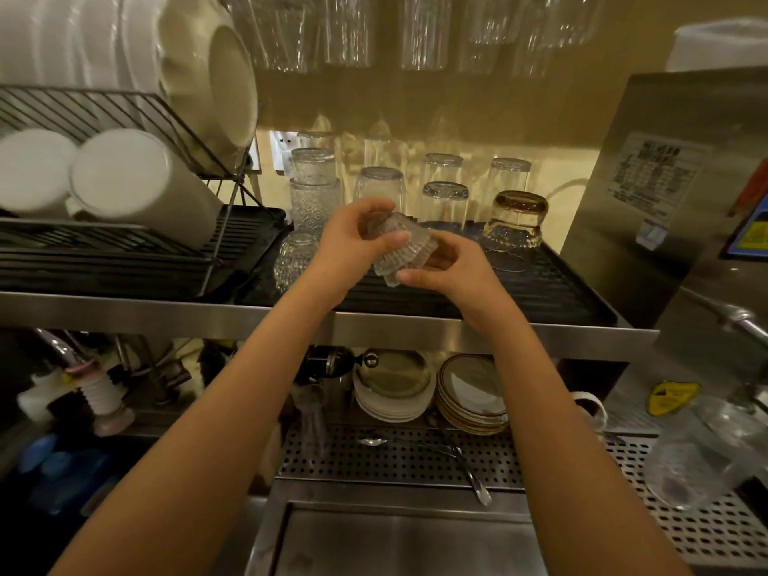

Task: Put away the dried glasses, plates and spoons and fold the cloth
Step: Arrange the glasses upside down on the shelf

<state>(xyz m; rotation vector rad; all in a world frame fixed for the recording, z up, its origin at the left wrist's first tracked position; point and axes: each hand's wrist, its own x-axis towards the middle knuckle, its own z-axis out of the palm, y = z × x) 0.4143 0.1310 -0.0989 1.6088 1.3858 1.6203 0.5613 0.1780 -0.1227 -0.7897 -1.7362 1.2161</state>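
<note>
Open room is limited: bare black ridged mat (540, 284) is left only to the right of the right hand (453, 270), while upturned glasses are crowded just beyond the fingers, an amber-based one (517, 220) beyond the right hand and stacked patterned tumblers (313, 193) beyond the left hand (353, 239). A clear ribbed glass (409, 255) is held tilted above the mat, its upper end gripped by the curled left hand and its flared lower end pinched by the right. The steel shelf edge (166, 311) is crossed by both forearms. Stacked plates (392, 392) and spoons (457, 455) are seen below the wrists on a perforated tray (395, 463).
</note>
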